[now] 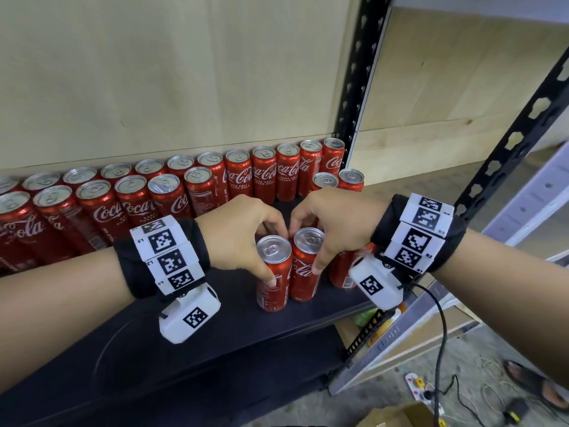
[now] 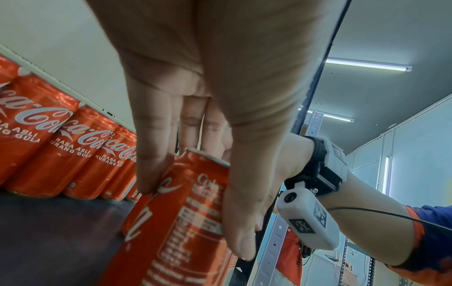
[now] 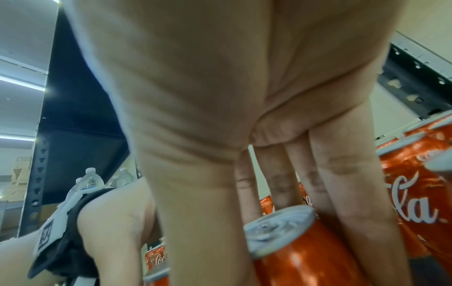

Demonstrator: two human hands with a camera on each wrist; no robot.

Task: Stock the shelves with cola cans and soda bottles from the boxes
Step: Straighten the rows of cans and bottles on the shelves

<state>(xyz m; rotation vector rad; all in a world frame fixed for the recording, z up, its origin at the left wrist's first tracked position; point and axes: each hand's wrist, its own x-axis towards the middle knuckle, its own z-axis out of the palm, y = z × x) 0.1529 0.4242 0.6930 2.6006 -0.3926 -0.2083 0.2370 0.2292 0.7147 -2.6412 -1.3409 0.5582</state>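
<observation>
Two red cola cans stand side by side near the front of the dark shelf (image 1: 215,349). My left hand (image 1: 275,257) grips the left can (image 1: 275,295) from above, thumb on its front and fingers behind the rim. My right hand (image 1: 308,248) grips the right can (image 1: 303,285) the same way. The left wrist view shows the left hand (image 2: 195,216) with thumb and fingers round its can (image 2: 176,241). In the right wrist view the right hand (image 3: 281,241) holds its can (image 3: 300,261) just below the silver top. A third can (image 1: 341,269) stands partly hidden under my right wrist.
Two rows of cola cans (image 1: 154,192) line the back of the shelf, with a gap behind my hands. A black perforated post (image 1: 360,87) bounds the shelf on the right. Water bottles (image 3: 90,180) stand further off. A cardboard box (image 1: 397,417) and a cable lie on the floor.
</observation>
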